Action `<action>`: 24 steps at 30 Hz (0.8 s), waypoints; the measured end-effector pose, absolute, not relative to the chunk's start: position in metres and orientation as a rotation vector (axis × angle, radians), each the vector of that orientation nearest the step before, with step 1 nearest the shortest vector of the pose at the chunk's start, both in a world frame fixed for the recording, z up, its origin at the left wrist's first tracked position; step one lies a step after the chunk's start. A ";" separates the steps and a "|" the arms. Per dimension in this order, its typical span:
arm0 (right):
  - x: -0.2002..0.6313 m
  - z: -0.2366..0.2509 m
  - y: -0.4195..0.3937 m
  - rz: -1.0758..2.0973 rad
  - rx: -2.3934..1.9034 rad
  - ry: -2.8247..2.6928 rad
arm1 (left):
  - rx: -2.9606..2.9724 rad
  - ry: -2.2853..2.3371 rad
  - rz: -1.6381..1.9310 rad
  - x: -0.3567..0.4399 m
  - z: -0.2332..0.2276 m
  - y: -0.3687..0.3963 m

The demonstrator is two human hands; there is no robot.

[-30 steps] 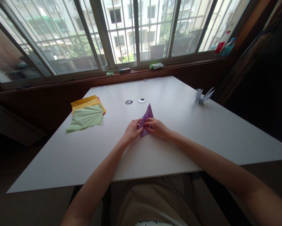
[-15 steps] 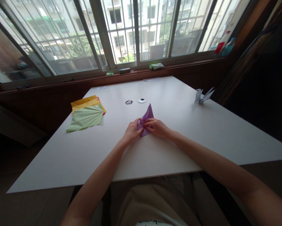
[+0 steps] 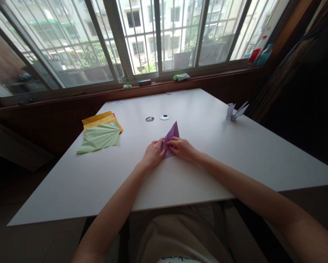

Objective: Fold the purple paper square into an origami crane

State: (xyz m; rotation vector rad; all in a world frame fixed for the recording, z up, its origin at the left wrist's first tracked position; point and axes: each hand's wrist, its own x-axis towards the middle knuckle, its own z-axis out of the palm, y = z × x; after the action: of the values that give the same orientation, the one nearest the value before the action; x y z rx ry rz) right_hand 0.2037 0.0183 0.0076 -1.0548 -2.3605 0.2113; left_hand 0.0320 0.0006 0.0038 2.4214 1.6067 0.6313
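A purple folded paper [image 3: 172, 133] lies on the white table [image 3: 202, 171], its pointed tip aimed away from me. My left hand [image 3: 153, 153] presses on its near left part, fingers curled over the paper. My right hand [image 3: 181, 149] pinches its near right part, thumb and fingers closed on a fold. Both hands touch each other over the paper's near end, which they hide.
A creased green sheet [image 3: 100, 137] lies on yellow and red sheets [image 3: 100, 118] at the table's left. A white paper crane [image 3: 236, 111] stands far right. Two small round discs [image 3: 157, 118] sit beyond the purple paper. Small items and bottles [image 3: 259, 54] line the window sill.
Both hands stay on the purple paper, with only slight finger shifts; the paper's tip sits marginally lower and flatter.
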 end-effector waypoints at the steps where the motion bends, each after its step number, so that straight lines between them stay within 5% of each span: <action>1: 0.204 0.008 0.018 0.199 -1.080 -2.356 | 2.435 1.609 0.625 0.032 0.004 0.000; 24: 0.205 0.008 0.020 0.305 -1.021 -2.278 | 2.410 1.762 0.692 0.032 0.016 -0.001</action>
State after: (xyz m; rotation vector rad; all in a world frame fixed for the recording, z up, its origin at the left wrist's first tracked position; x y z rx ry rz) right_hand 0.2047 0.0200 0.0078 -1.0205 -2.2782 0.3051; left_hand 0.0321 -0.0010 0.0157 2.4098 1.7621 0.6917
